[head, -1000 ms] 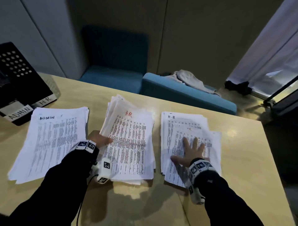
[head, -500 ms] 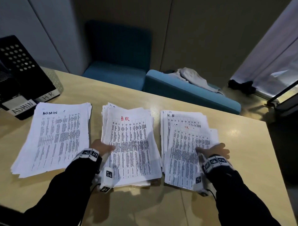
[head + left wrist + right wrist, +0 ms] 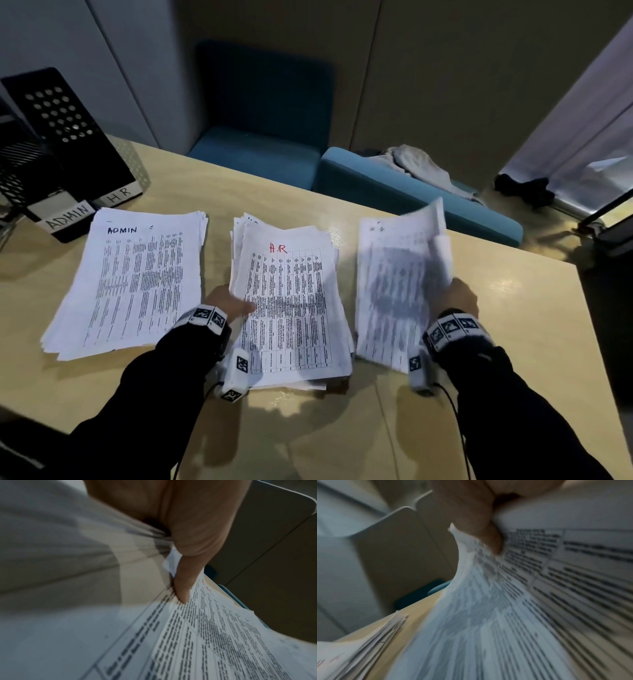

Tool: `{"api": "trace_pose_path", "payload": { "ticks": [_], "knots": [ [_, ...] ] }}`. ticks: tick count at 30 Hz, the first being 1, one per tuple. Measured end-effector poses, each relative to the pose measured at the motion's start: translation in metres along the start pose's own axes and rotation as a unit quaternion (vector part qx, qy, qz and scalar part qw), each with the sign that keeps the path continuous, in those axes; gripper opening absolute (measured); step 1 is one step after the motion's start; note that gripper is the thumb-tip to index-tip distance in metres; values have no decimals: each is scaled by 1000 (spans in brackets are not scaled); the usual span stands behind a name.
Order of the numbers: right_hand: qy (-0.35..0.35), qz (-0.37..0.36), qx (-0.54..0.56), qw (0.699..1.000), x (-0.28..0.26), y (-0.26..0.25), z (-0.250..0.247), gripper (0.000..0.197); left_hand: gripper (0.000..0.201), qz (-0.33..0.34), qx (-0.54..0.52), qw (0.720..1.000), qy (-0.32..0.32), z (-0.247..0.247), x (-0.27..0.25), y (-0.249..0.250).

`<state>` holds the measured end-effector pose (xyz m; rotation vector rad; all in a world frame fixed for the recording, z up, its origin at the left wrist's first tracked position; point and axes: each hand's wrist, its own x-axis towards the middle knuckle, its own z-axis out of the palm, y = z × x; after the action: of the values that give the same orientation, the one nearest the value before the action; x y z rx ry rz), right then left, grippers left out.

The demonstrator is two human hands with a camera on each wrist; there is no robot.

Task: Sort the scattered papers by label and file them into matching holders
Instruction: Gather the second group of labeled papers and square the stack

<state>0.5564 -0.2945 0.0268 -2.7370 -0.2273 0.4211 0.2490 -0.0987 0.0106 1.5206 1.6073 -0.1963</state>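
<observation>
Three paper stacks lie on the wooden table (image 3: 534, 342). The left stack (image 3: 133, 281) is headed ADMIN. The middle stack (image 3: 291, 308) bears a red HR. My left hand (image 3: 233, 305) grips the middle stack's left edge, with the thumb (image 3: 183, 585) on the top sheet (image 3: 223, 642) and the other fingers hidden underneath. My right hand (image 3: 459, 298) grips the right stack (image 3: 390, 284) at its right edge and lifts that side, so the sheets curl up, blurred. Its thumb (image 3: 488, 536) presses on the printed bundle (image 3: 488, 615). A black perforated holder (image 3: 61, 144) at the far left carries ADMIN (image 3: 68, 214) and HR (image 3: 118, 195) labels.
Behind the table's far edge stand a dark blue chair (image 3: 263, 130) and a lighter blue seat (image 3: 411, 202) with a grey cloth (image 3: 421, 164) on it. The table's right edge (image 3: 596, 342) drops off to a dark floor. Bare wood lies in front of the stacks.
My right hand went from lying flat on the right stack to its right edge, took hold and raised that side. My left hand stayed at the middle stack's left edge.
</observation>
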Motion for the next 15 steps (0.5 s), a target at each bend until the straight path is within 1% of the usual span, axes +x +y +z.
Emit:
{"api": "trace_pose_path", "payload": {
  "ticks": [1,3,5,6,7,8,9,10,12,13,14,15],
  "knots": [
    [37,-36,3,999,-2,-10,-8,21,69,13,-26,1000,10,0,-1,0],
    [104,-99,69,987,-10,-32,-26,15,77,33,-81,995,43,-1,1,-3],
    [147,-137,187,962,-17,-54,-39,13,81,39,-149,986,71,-4,1,-4],
    [157,-139,254,944,-20,-66,-43,18,77,39,-179,980,83,-5,5,-5],
    [149,-135,325,924,-25,-76,-46,25,71,35,-206,974,86,-6,3,-3],
    [124,-125,383,907,-28,-85,-45,29,66,34,-232,969,80,-7,6,-3],
    [84,-112,413,900,-31,-92,-40,31,66,28,-260,963,70,-8,12,-5],
    [39,-104,402,909,-34,-96,-31,31,71,21,-299,953,52,-8,22,-9],
    [-58,-102,317,941,-39,-96,-5,28,96,-23,-379,925,9,-5,38,-18],
    [-103,-105,271,951,-45,-93,9,26,100,-39,-406,913,-4,-7,34,-16],
    [-141,-111,225,958,-51,-89,22,24,92,-39,-416,908,-11,-9,31,-17],
    [-169,-119,179,962,-59,-85,34,23,83,-37,-415,909,-17,-12,14,-10]
  ]
}}
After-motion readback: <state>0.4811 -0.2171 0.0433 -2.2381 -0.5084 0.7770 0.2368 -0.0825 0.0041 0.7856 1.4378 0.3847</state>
